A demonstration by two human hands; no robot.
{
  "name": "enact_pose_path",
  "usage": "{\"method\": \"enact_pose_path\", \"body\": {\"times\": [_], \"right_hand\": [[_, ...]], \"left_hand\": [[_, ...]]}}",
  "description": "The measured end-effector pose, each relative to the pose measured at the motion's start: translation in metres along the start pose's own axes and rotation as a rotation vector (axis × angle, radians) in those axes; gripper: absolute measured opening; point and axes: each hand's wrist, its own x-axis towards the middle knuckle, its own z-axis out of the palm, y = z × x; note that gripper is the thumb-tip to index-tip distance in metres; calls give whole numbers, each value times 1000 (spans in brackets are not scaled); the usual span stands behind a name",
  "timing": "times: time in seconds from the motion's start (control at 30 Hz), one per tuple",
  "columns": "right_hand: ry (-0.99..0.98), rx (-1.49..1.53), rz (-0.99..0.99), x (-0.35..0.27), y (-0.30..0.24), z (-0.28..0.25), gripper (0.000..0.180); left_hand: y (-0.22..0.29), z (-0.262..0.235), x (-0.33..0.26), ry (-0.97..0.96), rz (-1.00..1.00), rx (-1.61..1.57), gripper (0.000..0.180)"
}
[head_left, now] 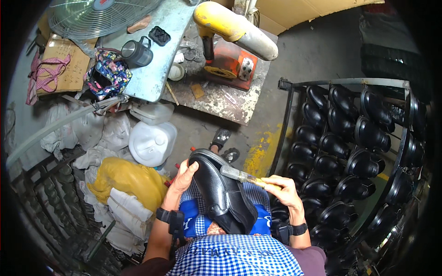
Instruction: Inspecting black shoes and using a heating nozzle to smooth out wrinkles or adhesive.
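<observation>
- I see the left hand (184, 177) gripping the black shoe (212, 186) near its toe.
- Right of the shoe, the right hand (285, 190) clasps a yellow-handled tool (237, 174).

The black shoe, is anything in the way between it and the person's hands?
Nothing visible is between the left hand and the black shoe: it grips the toe end directly. Between the right hand and the shoe is the yellow-handled tool, its grey end at the shoe's edge.
</observation>
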Motion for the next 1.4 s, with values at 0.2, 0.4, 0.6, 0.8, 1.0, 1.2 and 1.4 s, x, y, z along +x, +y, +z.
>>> {"method": "enact_pose_path", "body": {"times": [0.2, 0.4, 0.6, 0.8, 1.0, 1.2, 1.4], "right_hand": [[79, -50, 34, 10, 9, 8, 21], [12, 34, 228, 9, 6, 4, 22], [-161, 49, 211, 51, 29, 5, 23], [65, 23, 306, 109, 101, 2, 28], [214, -339, 23, 263, 193, 48, 36], [221, -418, -6, 351, 216, 77, 32], [386, -929, -79, 348, 226, 68, 37]], "left_hand": [[4, 6, 6, -29, 11, -1, 52], [3, -5, 4, -7, -43, -4, 49], [-16, -27, 1, 122, 43, -76, 44], [-43, -94, -2, 628, -3, -225, 49], [-73, -130, -13, 922, 28, -273, 56], [-107, -138, -28, 1051, -15, -326, 52], [-115, -120, -24, 1020, -30, -265, 48]]}}
